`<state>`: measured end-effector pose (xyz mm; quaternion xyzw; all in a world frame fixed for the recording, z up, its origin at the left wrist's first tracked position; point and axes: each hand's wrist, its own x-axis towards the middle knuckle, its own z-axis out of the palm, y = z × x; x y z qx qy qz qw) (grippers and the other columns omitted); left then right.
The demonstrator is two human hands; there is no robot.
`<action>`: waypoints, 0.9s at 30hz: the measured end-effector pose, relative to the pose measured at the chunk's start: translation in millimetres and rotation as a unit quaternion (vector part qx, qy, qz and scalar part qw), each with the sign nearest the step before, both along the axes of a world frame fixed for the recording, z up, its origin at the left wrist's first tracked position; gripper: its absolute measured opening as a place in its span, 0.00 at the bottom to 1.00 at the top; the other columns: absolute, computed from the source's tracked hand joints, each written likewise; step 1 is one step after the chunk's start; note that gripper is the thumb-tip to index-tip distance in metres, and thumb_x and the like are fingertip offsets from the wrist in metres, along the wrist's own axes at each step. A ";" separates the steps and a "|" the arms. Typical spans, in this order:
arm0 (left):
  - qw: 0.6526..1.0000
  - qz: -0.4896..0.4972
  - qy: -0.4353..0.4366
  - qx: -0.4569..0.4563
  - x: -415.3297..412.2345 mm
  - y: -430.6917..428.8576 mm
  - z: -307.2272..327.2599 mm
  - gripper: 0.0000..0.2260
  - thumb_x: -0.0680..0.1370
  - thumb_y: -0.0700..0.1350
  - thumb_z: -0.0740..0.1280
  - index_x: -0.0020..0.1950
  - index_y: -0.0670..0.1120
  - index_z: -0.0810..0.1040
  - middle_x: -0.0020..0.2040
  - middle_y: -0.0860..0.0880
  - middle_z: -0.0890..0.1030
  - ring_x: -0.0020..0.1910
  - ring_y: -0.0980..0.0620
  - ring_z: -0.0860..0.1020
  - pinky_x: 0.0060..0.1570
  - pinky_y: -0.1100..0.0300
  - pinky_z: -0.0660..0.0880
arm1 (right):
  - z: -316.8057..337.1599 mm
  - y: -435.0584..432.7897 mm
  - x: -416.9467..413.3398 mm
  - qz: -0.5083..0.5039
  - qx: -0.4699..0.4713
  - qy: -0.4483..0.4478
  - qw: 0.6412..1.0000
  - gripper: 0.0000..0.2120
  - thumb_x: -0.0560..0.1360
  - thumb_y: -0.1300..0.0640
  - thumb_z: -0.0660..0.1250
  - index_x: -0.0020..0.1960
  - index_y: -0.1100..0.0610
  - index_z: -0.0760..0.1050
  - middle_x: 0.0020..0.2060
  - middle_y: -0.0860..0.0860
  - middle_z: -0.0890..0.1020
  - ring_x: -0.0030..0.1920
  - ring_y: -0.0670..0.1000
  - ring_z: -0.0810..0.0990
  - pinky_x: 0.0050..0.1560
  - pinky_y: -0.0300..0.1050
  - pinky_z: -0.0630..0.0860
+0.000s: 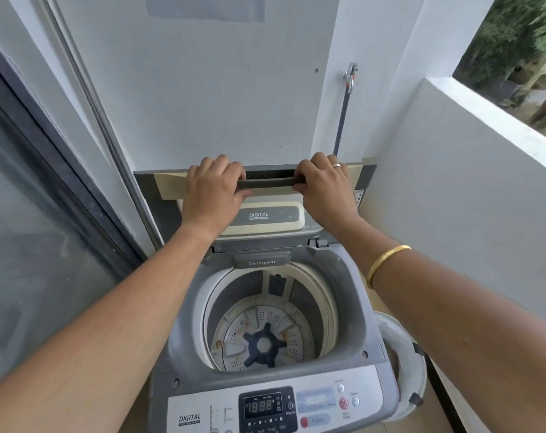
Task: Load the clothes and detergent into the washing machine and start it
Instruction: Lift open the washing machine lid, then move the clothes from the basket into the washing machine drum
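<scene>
Both my hands grip the raised lid of the top-loading washing machine (265, 364) on a balcony.

My left hand (213, 195) and right hand (324, 190) are clamped on the dark handle bar (267, 184) along the lid (354, 175), which stands folded upright against the wall. Below, the drum (259, 320) lies open with no clothes showing inside (the "Detergent" drawer (261, 260) sits shut at its back rim). A white laundry basket (406, 367) stands just beside the machine's right side.
</scene>
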<state>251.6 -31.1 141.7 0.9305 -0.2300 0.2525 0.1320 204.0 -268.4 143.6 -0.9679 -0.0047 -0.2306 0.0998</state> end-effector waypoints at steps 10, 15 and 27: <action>0.988 -0.143 0.005 -0.057 -80.3 -84.0 -46.8 0.06 0.85 0.43 0.68 0.61 0.44 0.79 0.57 0.44 0.82 0.56 0.42 0.80 0.61 0.45 0.79 | -14.8 -101.9 -75.7 -0.059 0.122 -0.048 0.990 0.10 0.83 0.54 0.67 0.62 0.56 0.77 0.61 0.54 0.76 0.64 0.58 0.74 0.65 0.53 0.76; 0.940 -0.289 0.179 -0.031 -142.0 -197.2 -85.2 0.05 0.84 0.46 0.68 0.59 0.51 0.77 0.57 0.52 0.80 0.56 0.49 0.78 0.57 0.50 0.80 | -80.3 -202.2 -140.8 -0.194 0.198 -0.003 0.961 0.07 0.82 0.58 0.67 0.58 0.57 0.80 0.55 0.55 0.80 0.57 0.58 0.79 0.63 0.57 0.77; 0.750 0.020 0.654 -0.101 -275.4 -435.0 -290.3 0.10 0.84 0.42 0.63 0.43 0.49 0.73 0.40 0.47 0.81 0.41 0.44 0.80 0.43 0.44 0.77 | -339.6 -334.9 -251.2 -0.185 0.245 0.421 0.854 0.10 0.80 0.59 0.60 0.55 0.52 0.80 0.57 0.55 0.83 0.58 0.62 0.82 0.56 0.54 0.79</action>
